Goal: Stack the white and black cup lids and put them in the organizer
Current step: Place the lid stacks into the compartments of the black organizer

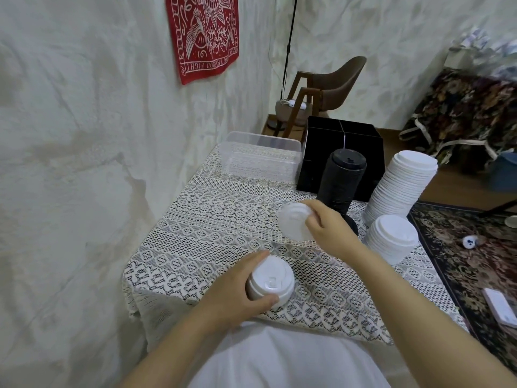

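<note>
White lids (pixel 270 281), a short stack at the near table edge, gripped by the left hand (pixel 237 295). Just beyond, the right hand (pixel 331 229) pinches a single white lid (pixel 293 222), tilted. A loose pinch could drop it or knock the tall black lid stack (pixel 340 177) behind. Lace tablecloth (pixel 209 233), black organizer (pixel 363 141) at the back, brown chair (pixel 335 88) beyond.

Soft, even indoor light, moderately bright, with no glare and only faint shadows under the hands on the table (pixel 212 219). Wide-angle bending curves the edges, and detail is slightly soft throughout.
</note>
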Demonstrator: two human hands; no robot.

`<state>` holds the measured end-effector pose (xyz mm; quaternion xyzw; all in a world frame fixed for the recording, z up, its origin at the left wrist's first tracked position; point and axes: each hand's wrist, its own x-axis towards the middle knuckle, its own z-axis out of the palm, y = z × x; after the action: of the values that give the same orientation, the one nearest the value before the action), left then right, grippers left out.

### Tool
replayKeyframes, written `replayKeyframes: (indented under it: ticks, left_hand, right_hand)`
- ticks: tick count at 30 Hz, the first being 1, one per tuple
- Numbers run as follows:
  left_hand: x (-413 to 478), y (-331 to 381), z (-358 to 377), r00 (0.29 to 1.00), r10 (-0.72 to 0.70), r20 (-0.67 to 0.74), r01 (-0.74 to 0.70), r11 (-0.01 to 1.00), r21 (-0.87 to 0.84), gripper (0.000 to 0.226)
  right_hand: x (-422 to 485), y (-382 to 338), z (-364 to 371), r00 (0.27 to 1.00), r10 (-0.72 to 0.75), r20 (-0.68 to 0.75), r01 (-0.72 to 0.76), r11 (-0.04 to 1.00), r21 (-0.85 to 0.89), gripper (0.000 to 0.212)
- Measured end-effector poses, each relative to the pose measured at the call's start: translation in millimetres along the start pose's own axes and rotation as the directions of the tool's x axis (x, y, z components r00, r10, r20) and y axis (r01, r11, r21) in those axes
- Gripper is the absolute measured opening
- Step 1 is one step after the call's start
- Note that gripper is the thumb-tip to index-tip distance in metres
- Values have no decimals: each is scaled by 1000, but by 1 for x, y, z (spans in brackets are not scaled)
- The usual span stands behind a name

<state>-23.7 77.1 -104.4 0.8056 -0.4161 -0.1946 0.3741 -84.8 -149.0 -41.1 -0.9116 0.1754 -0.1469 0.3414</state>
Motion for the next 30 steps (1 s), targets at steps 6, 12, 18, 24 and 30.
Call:
replayKeyframes:
  ticks: [6,12,18,24,30]
  left_hand:
    - [-1,1,0,1000,-7,2,7,1000,-14,85]
    - [0,3,0,1000,-10,1,10,1000,-15,85]
    - [0,0,0,1000,-8,5,8,1000,-17,84]
    - [0,0,1,1000,-1,5,1,1000,4,87]
    - [0,2,1,1000,-2,25,3,1000,-14,90]
  right_hand:
    - [-10,2,-24,938,87,335,-39,988,-146,36]
    - [-17,11,-5,836,158,526,-36,972,-234,37]
    - [-39,16,0,966,71,248,-50,995,-90,30]
    - [-88,28,19,990,115,80,-90,960,-265,71]
    - [-96,30,27,995,94,-40,-101,961,-256,78]
